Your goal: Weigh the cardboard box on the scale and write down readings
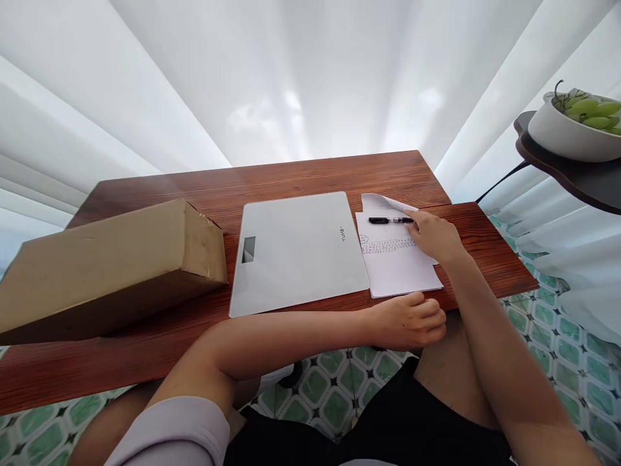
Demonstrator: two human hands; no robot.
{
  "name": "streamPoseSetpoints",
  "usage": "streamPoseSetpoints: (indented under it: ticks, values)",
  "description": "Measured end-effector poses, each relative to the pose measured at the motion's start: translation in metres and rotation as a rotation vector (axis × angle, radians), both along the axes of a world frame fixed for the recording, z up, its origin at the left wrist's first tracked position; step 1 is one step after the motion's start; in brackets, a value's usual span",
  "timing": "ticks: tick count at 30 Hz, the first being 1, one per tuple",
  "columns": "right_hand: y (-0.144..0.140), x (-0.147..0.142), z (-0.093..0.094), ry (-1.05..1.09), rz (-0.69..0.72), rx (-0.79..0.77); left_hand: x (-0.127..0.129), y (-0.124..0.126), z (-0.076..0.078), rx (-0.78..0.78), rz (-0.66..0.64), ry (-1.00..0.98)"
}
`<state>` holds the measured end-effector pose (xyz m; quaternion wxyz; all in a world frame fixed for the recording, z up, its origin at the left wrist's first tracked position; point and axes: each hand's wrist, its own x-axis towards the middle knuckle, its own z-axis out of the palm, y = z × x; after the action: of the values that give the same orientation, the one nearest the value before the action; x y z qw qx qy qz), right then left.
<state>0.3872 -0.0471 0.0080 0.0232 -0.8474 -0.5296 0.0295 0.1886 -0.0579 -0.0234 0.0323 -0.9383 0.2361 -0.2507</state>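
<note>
My right hand [435, 235] is over the right side of a small stack of papers [400, 275], its fingertips closed around the right end of a black pen [380, 221]. The pen lies nearly level across the top sheet, its other end to the left. Handwritten rows of characters and a small circled mark show on that sheet, and a page curls up at the far edge. My left hand [407, 321] is curled into a loose fist at the near table edge, just below the papers, with nothing visible in it.
A white flat scale [298, 252] with a dark display lies left of the papers. Farther left is a long brown cardboard box [111, 259] on the wooden table [291, 169]. At right, a white bowl of green grapes [572, 133] stands on a dark stand [557, 167]. White curtains hang behind.
</note>
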Motion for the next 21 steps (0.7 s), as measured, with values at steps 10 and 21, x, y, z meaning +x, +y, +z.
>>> streamPoseSetpoints:
  ticks: [10, 21]
  values:
    - [0.007, -0.003, -0.006, -0.197, 0.061, 0.064, 0.002, 0.001, -0.004, -0.101, 0.110, 0.065]
    - [-0.011, 0.002, -0.001, -0.281, 0.002, 0.270, 0.002, 0.001, -0.003, -0.116, 0.116, 0.150]
